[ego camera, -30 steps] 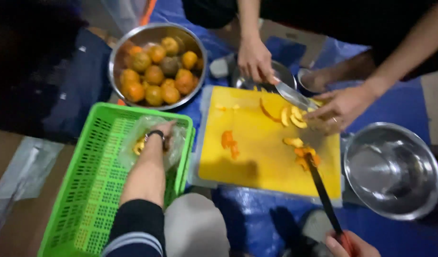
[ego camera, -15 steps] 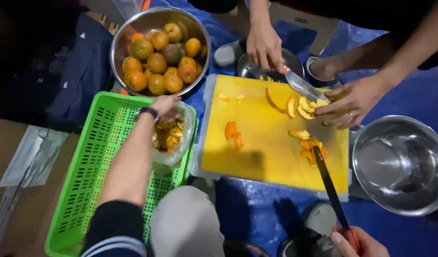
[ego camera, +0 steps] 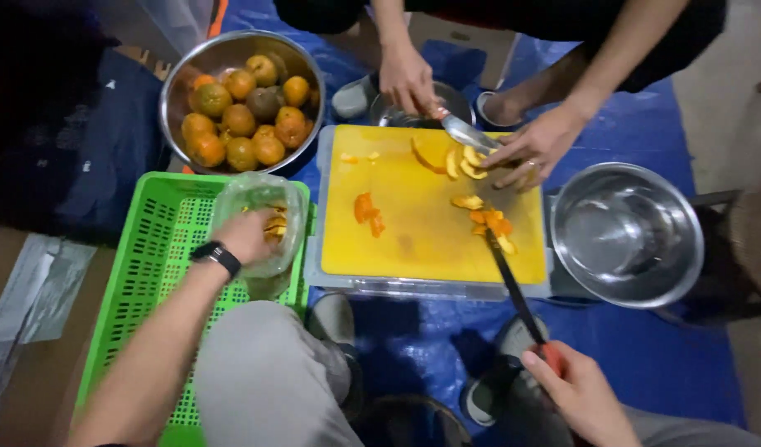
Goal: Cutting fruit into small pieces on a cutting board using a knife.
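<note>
My left hand point(ego camera: 246, 236), with a black watch on the wrist, grips a clear plastic bag point(ego camera: 260, 213) holding orange fruit peels, above the green plastic crate point(ego camera: 153, 273). My right hand point(ego camera: 580, 391) holds the red handle of a long dark knife point(ego camera: 513, 285) whose tip rests among orange fruit pieces point(ego camera: 488, 223) on the yellow cutting board point(ego camera: 422, 215). Across the board, another person's hands point(ego camera: 533, 145) cut fruit slices point(ego camera: 463, 161) with a metal knife point(ego camera: 467, 132).
A steel bowl point(ego camera: 241, 99) full of orange-green fruits stands at the far left. An empty steel bowl point(ego camera: 624, 232) sits right of the board. A smaller bowl point(ego camera: 409, 108) lies behind the board. Blue tarp point(ego camera: 645, 348) covers the floor.
My left hand has drawn back toward me with the bag of peels, from the crate's far edge. The knife tip stays on the board; the other person keeps slicing.
</note>
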